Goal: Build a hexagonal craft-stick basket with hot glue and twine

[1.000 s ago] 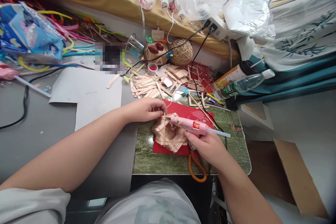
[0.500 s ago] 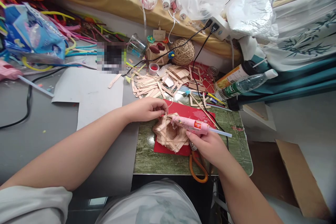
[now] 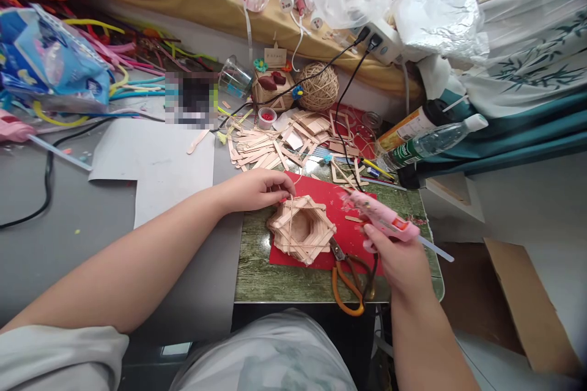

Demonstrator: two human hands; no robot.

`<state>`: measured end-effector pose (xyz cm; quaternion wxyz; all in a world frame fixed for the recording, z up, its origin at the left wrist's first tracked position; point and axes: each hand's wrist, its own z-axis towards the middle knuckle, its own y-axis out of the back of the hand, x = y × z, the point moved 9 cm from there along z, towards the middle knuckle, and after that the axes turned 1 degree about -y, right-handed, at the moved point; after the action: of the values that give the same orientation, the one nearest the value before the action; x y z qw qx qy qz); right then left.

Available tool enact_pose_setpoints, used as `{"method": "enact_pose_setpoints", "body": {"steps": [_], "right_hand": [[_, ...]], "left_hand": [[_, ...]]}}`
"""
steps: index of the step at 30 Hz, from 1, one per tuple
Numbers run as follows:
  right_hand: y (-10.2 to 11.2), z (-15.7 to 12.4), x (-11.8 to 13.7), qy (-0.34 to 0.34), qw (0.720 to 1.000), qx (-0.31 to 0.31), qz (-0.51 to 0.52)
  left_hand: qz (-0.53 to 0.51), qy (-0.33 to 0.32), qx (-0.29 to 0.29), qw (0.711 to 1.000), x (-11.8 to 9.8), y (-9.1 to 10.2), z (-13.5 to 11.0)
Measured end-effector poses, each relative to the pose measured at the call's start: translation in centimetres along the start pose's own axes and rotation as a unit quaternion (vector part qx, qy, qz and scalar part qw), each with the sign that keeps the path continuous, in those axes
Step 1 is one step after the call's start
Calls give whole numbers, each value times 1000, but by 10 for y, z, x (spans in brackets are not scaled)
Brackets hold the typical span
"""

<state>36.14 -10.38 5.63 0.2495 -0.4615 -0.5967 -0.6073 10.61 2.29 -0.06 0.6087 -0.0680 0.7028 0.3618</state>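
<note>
My left hand (image 3: 262,190) pinches a thin strand of twine (image 3: 292,210) at the far-left rim of a many-sided pot of stacked craft sticks (image 3: 315,242). The strand runs down across the pot's top, and the pot's hollow faces up. A pink hot glue gun (image 3: 384,215) with a clear glue stick out of its back is gripped in my right hand (image 3: 406,259). Its nozzle points left, apart from the pot and above a red sheet (image 3: 316,188). Orange-handled scissors (image 3: 336,288) lie right of the pot, blades partly hidden near it.
Loose craft sticks (image 3: 259,145) are heaped behind the pot, beside a small cup of red bits (image 3: 266,117) and a twine ball (image 3: 318,87). Black cords (image 3: 345,88) hang from a power strip. A plastic bottle (image 3: 431,145) leans at right; white paper (image 3: 177,165) lies left.
My right hand has drawn the glue gun away from the pot, to the right, uncovering the pot's rim and more of the scissors. My left hand stays at the rim.
</note>
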Motion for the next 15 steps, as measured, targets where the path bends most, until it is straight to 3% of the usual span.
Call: {"method": "enact_pose_setpoints", "body": {"steps": [2, 5, 8, 15], "right_hand": [[23, 7, -23, -12, 998, -64, 25], [40, 16, -64, -48, 996, -69, 37], [58, 14, -100, -109, 989, -97, -24], [70, 8, -119, -87, 981, -95, -142]], "left_hand": [[-2, 2, 1, 1000, 0, 0, 0], [3, 5, -1, 1000, 0, 0, 1], [12, 4, -5, 1000, -1, 0, 1], [29, 10, -16, 999, -4, 4, 1]]}}
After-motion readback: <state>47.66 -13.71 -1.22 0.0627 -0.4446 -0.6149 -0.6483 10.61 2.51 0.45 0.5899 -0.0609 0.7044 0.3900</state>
